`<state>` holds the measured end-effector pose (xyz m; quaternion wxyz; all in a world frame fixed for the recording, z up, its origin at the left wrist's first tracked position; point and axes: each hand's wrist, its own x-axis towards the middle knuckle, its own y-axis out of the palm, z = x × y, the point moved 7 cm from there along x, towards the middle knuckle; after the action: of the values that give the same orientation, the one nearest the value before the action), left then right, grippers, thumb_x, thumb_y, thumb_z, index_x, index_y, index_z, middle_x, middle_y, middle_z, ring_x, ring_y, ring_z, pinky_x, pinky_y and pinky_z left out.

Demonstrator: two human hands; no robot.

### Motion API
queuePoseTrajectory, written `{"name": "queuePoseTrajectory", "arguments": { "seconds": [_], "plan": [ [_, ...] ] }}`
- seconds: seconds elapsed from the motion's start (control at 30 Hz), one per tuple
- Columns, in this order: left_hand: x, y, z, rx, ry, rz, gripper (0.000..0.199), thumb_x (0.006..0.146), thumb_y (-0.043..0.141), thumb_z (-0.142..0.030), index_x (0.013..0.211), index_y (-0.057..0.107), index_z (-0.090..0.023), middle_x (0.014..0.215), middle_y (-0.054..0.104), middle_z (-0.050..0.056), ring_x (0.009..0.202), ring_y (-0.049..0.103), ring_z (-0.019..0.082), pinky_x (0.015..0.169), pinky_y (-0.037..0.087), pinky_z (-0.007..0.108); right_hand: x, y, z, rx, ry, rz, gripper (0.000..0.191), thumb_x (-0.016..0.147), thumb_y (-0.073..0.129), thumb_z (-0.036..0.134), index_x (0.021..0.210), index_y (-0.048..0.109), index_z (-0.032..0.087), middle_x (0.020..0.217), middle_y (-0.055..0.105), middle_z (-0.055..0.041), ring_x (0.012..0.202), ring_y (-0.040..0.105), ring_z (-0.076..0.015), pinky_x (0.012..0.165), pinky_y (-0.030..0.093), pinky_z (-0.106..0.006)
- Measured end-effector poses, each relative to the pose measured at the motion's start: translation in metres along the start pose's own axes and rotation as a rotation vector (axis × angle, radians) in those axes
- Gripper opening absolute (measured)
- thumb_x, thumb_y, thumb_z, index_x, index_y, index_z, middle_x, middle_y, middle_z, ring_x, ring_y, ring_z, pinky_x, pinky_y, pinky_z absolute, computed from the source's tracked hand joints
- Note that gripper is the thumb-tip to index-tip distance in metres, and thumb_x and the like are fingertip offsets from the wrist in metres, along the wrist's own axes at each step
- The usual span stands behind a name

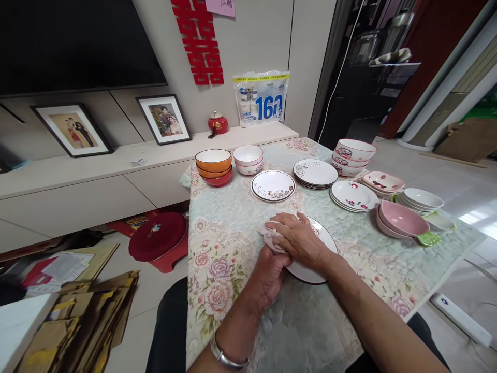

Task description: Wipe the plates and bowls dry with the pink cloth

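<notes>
Over a flowered tablecloth (233, 215), left hand (267, 277) clamped on white plate (308, 272), right hand (301, 239) clasped over pale cloth (266, 234).

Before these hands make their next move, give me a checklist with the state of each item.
1. Pale cloth under control: ok; the right hand lies over it.
2. Firm grip on the dark-rimmed plate: cannot tell; the left hand is curled at its edge, but the contact is partly hidden.
3. A hand free: not ok; both are busy at the cloth and plate.
4. Plate surface fully visible: not ok; hands and cloth cover part of it.
5. Plate apart from the red-flowered plates: ok; tablecloth shows between them.
6. Orange bowls upright: ok; they stand stacked, rims up.
</notes>
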<state>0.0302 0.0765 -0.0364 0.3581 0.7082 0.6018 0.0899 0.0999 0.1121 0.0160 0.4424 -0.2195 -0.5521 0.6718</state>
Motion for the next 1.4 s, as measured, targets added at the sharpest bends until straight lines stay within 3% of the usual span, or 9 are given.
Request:
{"name": "queuePoseTrajectory", "arguments": {
  "seconds": [0.17, 0.23, 0.5, 0.7, 0.97, 1.1, 1.27, 1.33, 1.4],
  "plan": [
    [-0.003, 0.003, -0.001, 0.024, -0.064, 0.022, 0.052, 0.05, 0.056, -0.002, 0.099, 0.069, -0.014, 0.083, 0.071, 0.005, 0.08, 0.061, 0.02, 0.069, 0.044, 0.027, -0.007, -0.01, -0.053, -0.015, 0.33, -0.039, 0.041, 0.102, 0.036, 0.036, 0.137, 0.054, 0.025, 0.126, 0.065, -0.0125, 0.118, 0.055, -0.0293, 0.101, 0.032, -0.052],
    [-0.004, 0.005, -0.003, 0.022, -0.063, 0.039, 0.057, 0.05, 0.056, -0.003, 0.104, 0.068, -0.014, 0.085, 0.071, 0.005, 0.083, 0.062, 0.021, 0.07, 0.045, 0.028, -0.01, -0.012, -0.062, -0.043, 0.393, -0.059, 0.041, 0.101, 0.036, 0.037, 0.134, 0.056, 0.024, 0.12, 0.066, -0.0137, 0.114, 0.057, -0.03, 0.097, 0.035, -0.049],
    [-0.002, -0.002, 0.002, 0.043, -0.039, -0.008, 0.042, 0.049, 0.055, -0.003, 0.088, 0.065, -0.014, 0.081, 0.068, 0.004, 0.078, 0.06, 0.019, 0.067, 0.043, 0.027, 0.0, -0.002, -0.004, -0.036, 0.027, -0.04, 0.038, 0.099, 0.043, 0.027, 0.134, 0.057, 0.023, 0.135, 0.059, -0.0111, 0.125, 0.051, -0.0257, 0.108, 0.027, -0.045],
    [-0.007, 0.007, -0.001, 0.073, -0.074, 0.086, 0.056, 0.051, 0.055, -0.004, 0.105, 0.066, -0.014, 0.086, 0.072, 0.004, 0.085, 0.063, 0.022, 0.073, 0.045, 0.029, -0.006, -0.01, -0.051, 0.024, 0.311, -0.035, 0.038, 0.1, 0.042, 0.034, 0.132, 0.058, 0.02, 0.114, 0.067, -0.0132, 0.104, 0.061, -0.0255, 0.087, 0.042, -0.034],
    [-0.008, 0.008, -0.005, 0.061, -0.056, 0.078, 0.069, 0.051, 0.057, -0.003, 0.119, 0.063, -0.014, 0.099, 0.074, 0.007, 0.095, 0.064, 0.026, 0.08, 0.047, 0.033, -0.016, -0.013, -0.083, 0.066, 0.536, -0.112, 0.035, 0.098, 0.045, 0.035, 0.126, 0.061, 0.021, 0.106, 0.07, -0.0106, 0.098, 0.063, -0.0245, 0.078, 0.04, -0.029],
    [-0.005, 0.006, -0.003, 0.032, -0.035, 0.077, 0.069, 0.051, 0.055, -0.002, 0.118, 0.063, -0.015, 0.097, 0.073, 0.006, 0.091, 0.063, 0.023, 0.076, 0.046, 0.03, -0.012, -0.012, -0.063, -0.044, 0.462, -0.105, 0.037, 0.098, 0.044, 0.033, 0.128, 0.06, 0.02, 0.106, 0.068, -0.0129, 0.098, 0.061, -0.0263, 0.08, 0.039, -0.033],
    [-0.003, 0.0, 0.002, 0.043, -0.035, 0.029, 0.05, 0.05, 0.056, -0.001, 0.097, 0.065, -0.014, 0.083, 0.069, 0.003, 0.078, 0.06, 0.018, 0.07, 0.043, 0.027, -0.002, -0.008, -0.01, -0.05, 0.093, -0.092, 0.036, 0.097, 0.049, 0.026, 0.131, 0.058, 0.022, 0.123, 0.065, -0.0113, 0.116, 0.054, -0.0266, 0.101, 0.03, -0.041],
    [-0.004, -0.001, 0.002, 0.049, -0.038, 0.015, 0.045, 0.05, 0.056, -0.001, 0.092, 0.064, -0.014, 0.081, 0.068, 0.002, 0.077, 0.059, 0.017, 0.069, 0.043, 0.027, 0.0, -0.009, -0.005, -0.03, 0.032, -0.075, 0.033, 0.097, 0.048, 0.027, 0.128, 0.06, 0.022, 0.121, 0.066, -0.0104, 0.115, 0.054, -0.0256, 0.102, 0.029, -0.041],
    [-0.005, 0.001, 0.001, 0.054, -0.049, 0.04, 0.05, 0.05, 0.056, -0.001, 0.097, 0.065, -0.014, 0.084, 0.069, 0.003, 0.079, 0.06, 0.018, 0.07, 0.044, 0.028, -0.001, -0.012, -0.019, -0.013, 0.112, -0.063, 0.03, 0.099, 0.046, 0.029, 0.123, 0.062, 0.021, 0.116, 0.068, -0.0106, 0.109, 0.057, -0.0246, 0.096, 0.034, -0.037]
  ]
}}
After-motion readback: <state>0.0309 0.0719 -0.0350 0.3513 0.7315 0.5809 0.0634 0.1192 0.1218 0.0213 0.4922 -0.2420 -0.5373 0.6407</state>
